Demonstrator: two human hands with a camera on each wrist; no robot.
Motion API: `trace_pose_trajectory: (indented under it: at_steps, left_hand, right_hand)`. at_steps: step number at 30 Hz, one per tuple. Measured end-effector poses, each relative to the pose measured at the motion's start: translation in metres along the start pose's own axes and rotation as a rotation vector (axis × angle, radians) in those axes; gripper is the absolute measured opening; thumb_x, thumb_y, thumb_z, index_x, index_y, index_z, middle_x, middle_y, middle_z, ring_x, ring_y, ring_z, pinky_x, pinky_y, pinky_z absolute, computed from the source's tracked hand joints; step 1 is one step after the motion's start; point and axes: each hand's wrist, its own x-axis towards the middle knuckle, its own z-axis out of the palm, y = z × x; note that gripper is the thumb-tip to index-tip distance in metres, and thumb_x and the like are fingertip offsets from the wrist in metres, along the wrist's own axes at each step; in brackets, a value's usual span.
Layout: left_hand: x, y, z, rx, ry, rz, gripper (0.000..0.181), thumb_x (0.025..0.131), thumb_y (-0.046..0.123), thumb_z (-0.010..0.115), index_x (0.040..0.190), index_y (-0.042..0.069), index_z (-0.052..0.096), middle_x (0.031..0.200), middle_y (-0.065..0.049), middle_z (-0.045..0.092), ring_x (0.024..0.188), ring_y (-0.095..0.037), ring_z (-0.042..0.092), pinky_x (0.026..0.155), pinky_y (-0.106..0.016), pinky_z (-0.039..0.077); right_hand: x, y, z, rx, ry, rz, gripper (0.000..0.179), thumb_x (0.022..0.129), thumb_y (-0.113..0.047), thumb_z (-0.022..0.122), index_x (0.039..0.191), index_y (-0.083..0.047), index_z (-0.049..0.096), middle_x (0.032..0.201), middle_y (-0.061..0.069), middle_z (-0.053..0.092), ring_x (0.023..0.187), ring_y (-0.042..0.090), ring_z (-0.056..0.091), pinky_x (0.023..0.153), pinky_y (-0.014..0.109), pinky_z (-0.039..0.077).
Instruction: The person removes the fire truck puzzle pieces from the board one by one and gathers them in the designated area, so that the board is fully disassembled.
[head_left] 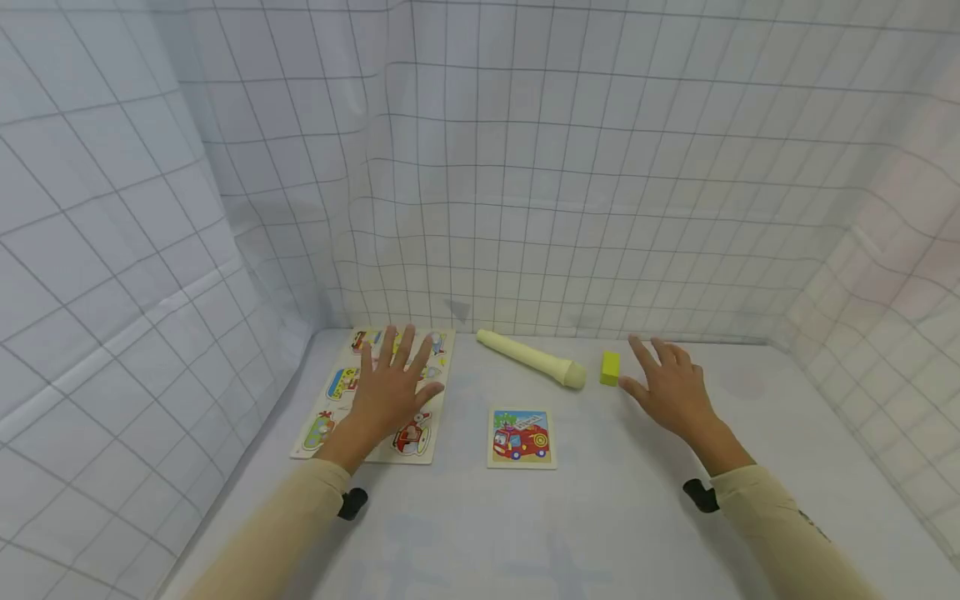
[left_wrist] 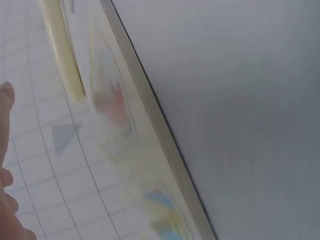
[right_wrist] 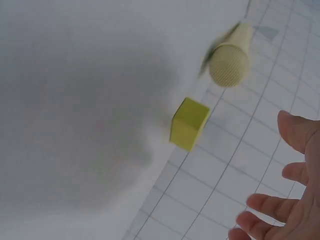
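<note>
My left hand (head_left: 390, 393), fingers spread, is over a flat puzzle board (head_left: 424, 442) printed with colourful vehicle pictures; whether it touches the board cannot be told. My right hand (head_left: 670, 387) hovers just right of a small yellow block (head_left: 610, 367), holding nothing, its fingers loosely extended. In the right wrist view the yellow block (right_wrist: 188, 124) stands apart from the fingers, beside the round head of a pale yellow toy microphone (right_wrist: 229, 65). Between the hands, the microphone (head_left: 528, 357) lies slantwise on the table. Nearer the front sits a square fire engine picture (head_left: 522, 438) in a pale frame.
A white table (head_left: 480, 533) bears all these things. White curtains with a dark grid (head_left: 525, 167) hang behind it and along both sides. Dark straps show at the left sleeve (head_left: 300, 508) and the right sleeve (head_left: 772, 508).
</note>
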Motion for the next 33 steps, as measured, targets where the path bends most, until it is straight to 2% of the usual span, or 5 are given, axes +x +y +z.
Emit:
trace_pose_trajectory:
  at_steps: [7, 12, 15, 21, 33]
  left_hand:
    - [-0.011, 0.055, 0.001, -0.174, -0.082, 0.079, 0.07, 0.103, 0.056, 0.051, 0.16, 0.018, 0.036, 0.167, -0.013, 0.028, 0.155, -0.039, 0.02, 0.119, -0.066, 0.023]
    - [-0.014, 0.097, 0.004, -0.331, -0.231, 0.166, 0.059, 0.101, 0.051, 0.058, 0.149, 0.017, 0.054, 0.158, -0.01, 0.045, 0.149, -0.036, 0.036, 0.116, -0.059, 0.035]
    - [-0.012, 0.115, 0.006, -0.368, -0.287, 0.202, 0.055, 0.101, 0.049, 0.059, 0.146, 0.018, 0.058, 0.157, -0.011, 0.047, 0.148, -0.036, 0.038, 0.114, -0.06, 0.036]
    - [-0.006, 0.132, 0.007, -0.387, -0.351, 0.262, 0.051, 0.102, 0.048, 0.057, 0.148, 0.026, 0.056, 0.158, -0.009, 0.045, 0.148, -0.035, 0.039, 0.114, -0.058, 0.038]
    - [-0.002, 0.134, 0.002, -0.337, -0.42, 0.307, 0.054, 0.101, 0.051, 0.059, 0.15, 0.029, 0.054, 0.159, -0.005, 0.044, 0.148, -0.033, 0.04, 0.116, -0.061, 0.034]
  right_hand:
    - [-0.001, -0.04, 0.019, 0.349, -0.166, -0.011, 0.063, 0.099, -0.03, 0.067, 0.152, -0.004, 0.045, 0.126, 0.024, 0.063, 0.106, 0.037, 0.063, 0.081, 0.051, 0.055]
    - [-0.001, -0.068, 0.043, 0.658, -0.412, 0.081, 0.049, 0.097, -0.026, 0.069, 0.14, -0.005, 0.058, 0.101, 0.007, 0.065, 0.08, 0.019, 0.06, 0.066, 0.032, 0.05]
    - [0.0, -0.08, 0.053, 0.786, -0.489, 0.14, 0.046, 0.095, -0.024, 0.07, 0.136, -0.006, 0.062, 0.095, 0.006, 0.061, 0.073, 0.018, 0.056, 0.061, 0.029, 0.045]
    - [0.003, -0.091, 0.06, 0.859, -0.494, 0.148, 0.045, 0.09, -0.016, 0.071, 0.131, -0.002, 0.063, 0.092, 0.008, 0.06, 0.065, 0.017, 0.051, 0.054, 0.028, 0.041]
    - [0.006, -0.1, 0.062, 0.816, -0.459, 0.147, 0.045, 0.086, -0.009, 0.071, 0.129, 0.003, 0.065, 0.087, 0.005, 0.059, 0.068, 0.015, 0.052, 0.061, 0.028, 0.044]
